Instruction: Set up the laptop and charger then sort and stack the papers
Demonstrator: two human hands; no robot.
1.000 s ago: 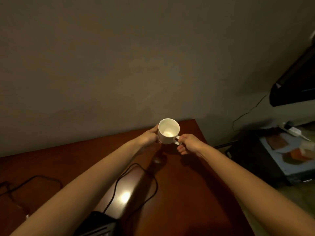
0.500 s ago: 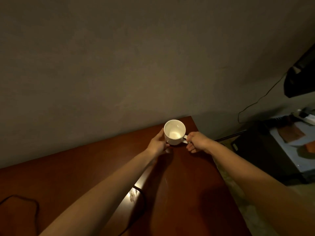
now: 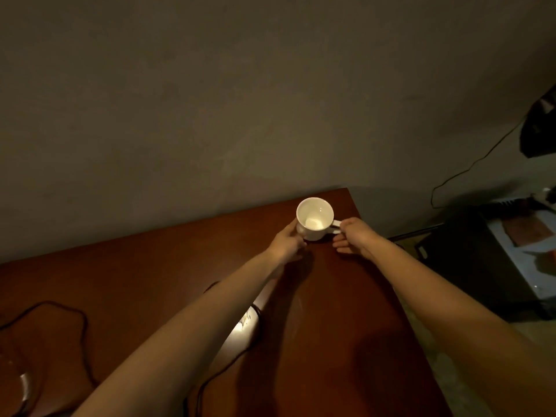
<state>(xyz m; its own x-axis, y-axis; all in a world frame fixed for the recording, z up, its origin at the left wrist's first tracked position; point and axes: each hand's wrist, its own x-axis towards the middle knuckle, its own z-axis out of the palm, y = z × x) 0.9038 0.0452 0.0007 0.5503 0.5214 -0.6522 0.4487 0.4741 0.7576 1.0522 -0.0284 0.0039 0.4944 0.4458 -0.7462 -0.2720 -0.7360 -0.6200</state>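
**White mug parked at the desk's far corner**

The mug (image 3: pixel 314 218) stands upright on the desk (image 3: pixel 168 266), handle at 3 o'clock. Right hand (image 3: pixel 355 237) fingers pinch the handle; left hand (image 3: pixel 287 240) fingers touch its 9 o'clock wall. Laptop and papers are out of view; a cable (image 3: pixel 75 323) lies at 7 o'clock.

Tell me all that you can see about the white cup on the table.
The white cup looks like glossy ceramic, round, with one handle pointing right. It stands upright near the far right corner of the brown wooden table, close to the wall. It seems empty inside. The left hand touches its left side, and the right hand holds the handle.
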